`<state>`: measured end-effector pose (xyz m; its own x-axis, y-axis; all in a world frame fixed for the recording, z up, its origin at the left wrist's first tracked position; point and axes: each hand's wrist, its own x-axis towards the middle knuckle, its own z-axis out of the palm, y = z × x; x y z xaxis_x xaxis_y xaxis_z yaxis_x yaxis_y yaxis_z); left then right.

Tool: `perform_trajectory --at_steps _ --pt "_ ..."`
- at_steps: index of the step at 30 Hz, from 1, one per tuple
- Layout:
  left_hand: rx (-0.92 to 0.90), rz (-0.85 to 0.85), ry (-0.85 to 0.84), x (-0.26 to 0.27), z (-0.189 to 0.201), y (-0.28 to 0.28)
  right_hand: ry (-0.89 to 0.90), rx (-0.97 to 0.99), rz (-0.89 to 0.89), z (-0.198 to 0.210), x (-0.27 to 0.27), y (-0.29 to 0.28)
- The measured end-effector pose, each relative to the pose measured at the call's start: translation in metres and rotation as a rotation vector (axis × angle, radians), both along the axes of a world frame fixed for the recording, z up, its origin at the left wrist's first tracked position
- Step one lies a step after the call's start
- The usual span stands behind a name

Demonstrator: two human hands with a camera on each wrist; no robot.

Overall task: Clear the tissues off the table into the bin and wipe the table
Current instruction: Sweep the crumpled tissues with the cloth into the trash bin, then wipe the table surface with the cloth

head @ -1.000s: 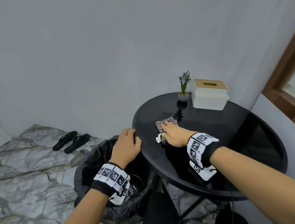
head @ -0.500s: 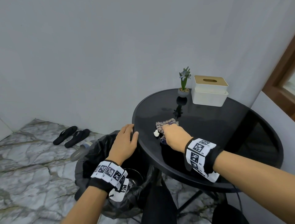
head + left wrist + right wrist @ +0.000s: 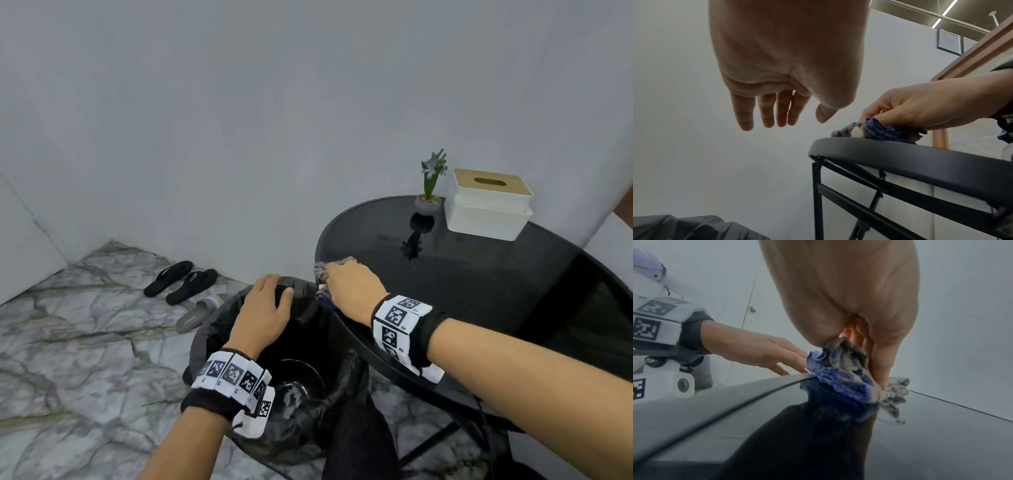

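Head view: one cloth, one bin.

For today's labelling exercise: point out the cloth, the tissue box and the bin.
cloth [image 3: 840, 382], right wrist view, blue folds.
tissue box [image 3: 486, 212], head view, white front wall.
bin [image 3: 212, 329], head view, bag-lined left rim.

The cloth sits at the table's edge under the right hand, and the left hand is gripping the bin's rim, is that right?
Not quite. The cloth is at the table edge under the right hand, but the left hand grips nothing: the left wrist view shows its fingers hanging open in the air, above the bin.
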<state>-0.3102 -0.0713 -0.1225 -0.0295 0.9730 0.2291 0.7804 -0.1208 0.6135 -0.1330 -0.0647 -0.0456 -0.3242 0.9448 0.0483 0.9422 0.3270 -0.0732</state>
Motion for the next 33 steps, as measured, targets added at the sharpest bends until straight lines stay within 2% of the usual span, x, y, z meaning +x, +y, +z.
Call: perform_trajectory --at_steps 5,11,16,19,23,25,33 --pt "-0.007 0.044 -0.034 -0.013 0.004 0.006 0.074 -0.009 0.056 0.004 -0.018 0.02" --pt "-0.008 0.033 -0.04 -0.017 0.001 0.007 0.196 -0.011 -0.035 0.026 0.0 0.03" --pt "-0.018 0.007 -0.053 -0.009 0.001 0.005 0.157 -0.057 -0.046 0.03 0.025 0.029" --pt "-0.017 -0.018 -0.056 -0.002 0.002 0.007 0.05 -0.151 0.029 0.019 0.033 0.018" --pt "-0.005 -0.06 -0.07 0.012 0.004 0.014 0.042 -0.213 0.124 0.0 0.031 0.01" --pt "-0.011 -0.078 -0.09 0.02 0.007 0.017 -0.016 -0.271 0.153 -0.011 0.03 0.014" --pt "0.026 -0.168 -0.081 0.058 0.012 0.028 -0.041 -0.283 -0.015 -0.022 0.047 0.049"
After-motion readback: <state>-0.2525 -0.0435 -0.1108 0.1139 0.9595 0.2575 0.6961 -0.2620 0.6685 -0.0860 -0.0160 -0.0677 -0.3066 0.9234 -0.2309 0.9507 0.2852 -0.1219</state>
